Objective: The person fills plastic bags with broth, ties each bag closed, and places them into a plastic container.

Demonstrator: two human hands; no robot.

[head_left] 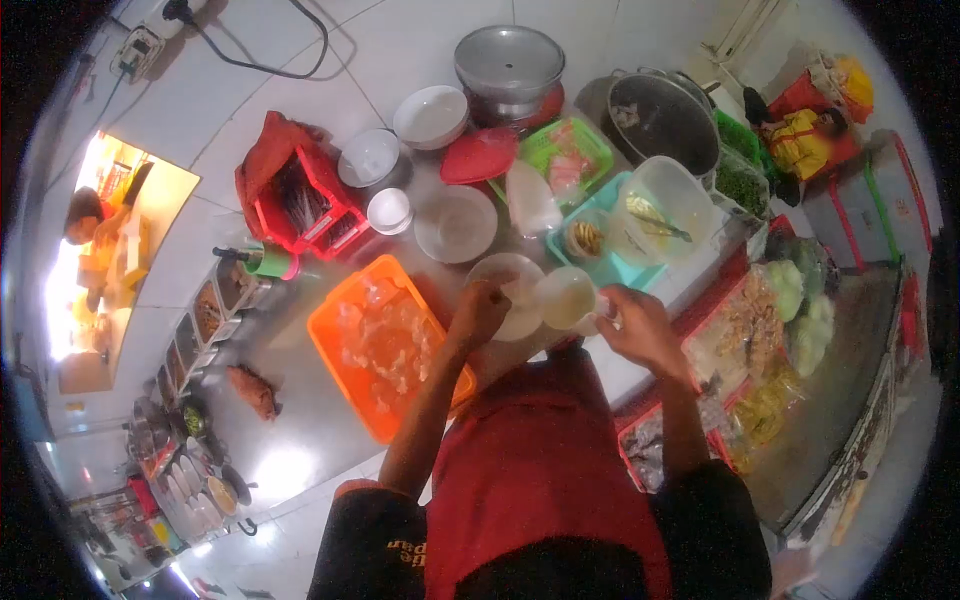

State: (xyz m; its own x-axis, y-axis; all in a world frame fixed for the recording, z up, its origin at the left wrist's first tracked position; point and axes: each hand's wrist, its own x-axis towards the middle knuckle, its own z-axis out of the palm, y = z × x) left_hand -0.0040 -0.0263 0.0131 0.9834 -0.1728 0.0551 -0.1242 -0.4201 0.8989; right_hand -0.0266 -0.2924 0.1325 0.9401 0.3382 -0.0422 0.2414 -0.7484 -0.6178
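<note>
My right hand (pixel 640 328) is closed on the handle of a pale cup (pixel 567 300) with yellowish contents, tilted beside a whitish bowl (pixel 518 322). Over the left part of that bowl is my left hand (pixel 480 314), its fingers pinched together; what they hold, if anything, is too small to make out. Left of it stands an orange basket (pixel 392 428) with pale, wet-looking pieces in it. Behind the bowl sits a larger pale bowl (pixel 455 224). A turquoise tray (pixel 640 278) carries a translucent tub (pixel 672 205) and a jar (pixel 584 238).
A red basket (pixel 325 232), white bowls (pixel 431 115) and a metal bowl on a stand (pixel 510 62) line the back. A big dark pot (pixel 664 125) stands back right. Trays of food (pixel 725 345) flank my right arm. Metal containers (pixel 210 315) line the left.
</note>
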